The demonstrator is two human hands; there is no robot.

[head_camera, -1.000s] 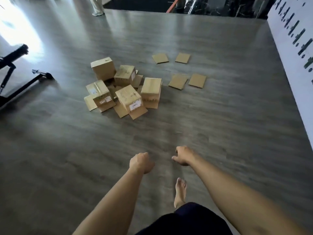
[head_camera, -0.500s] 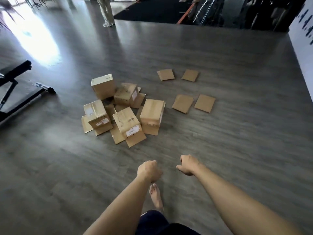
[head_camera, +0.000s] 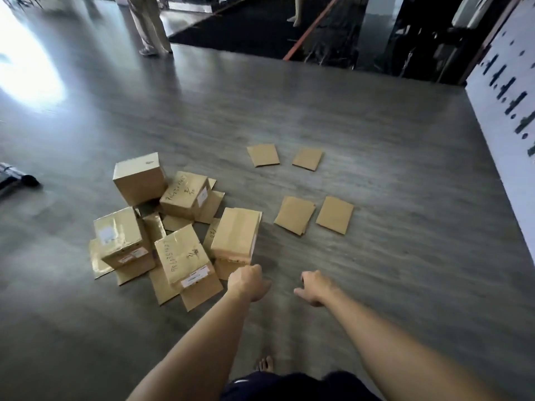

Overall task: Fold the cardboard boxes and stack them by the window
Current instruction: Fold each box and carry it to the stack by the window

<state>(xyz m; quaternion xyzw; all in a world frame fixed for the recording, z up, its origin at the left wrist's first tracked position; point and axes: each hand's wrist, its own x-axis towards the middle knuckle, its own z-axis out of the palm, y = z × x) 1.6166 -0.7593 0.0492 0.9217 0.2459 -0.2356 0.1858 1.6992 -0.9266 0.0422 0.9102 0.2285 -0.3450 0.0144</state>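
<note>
Both hands, left hand (head_camera: 249, 282) and right hand (head_camera: 315, 287), loosely curled and holding nothing, closed in on the pile of cardboard boxes (head_camera: 173, 227) on the floor (head_camera: 376, 285), folding not yet begun.

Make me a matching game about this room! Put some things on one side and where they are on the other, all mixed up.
Things:
1. Box pile
2. Flat cardboard
3. White wall
4. Left hand

Places:
A. Along the right edge of the view
B. On the floor, right of the boxes
C. Left of the flat pieces
D. Just in front of the nearest box

Pairs: 1-C, 2-B, 3-A, 4-D
</note>
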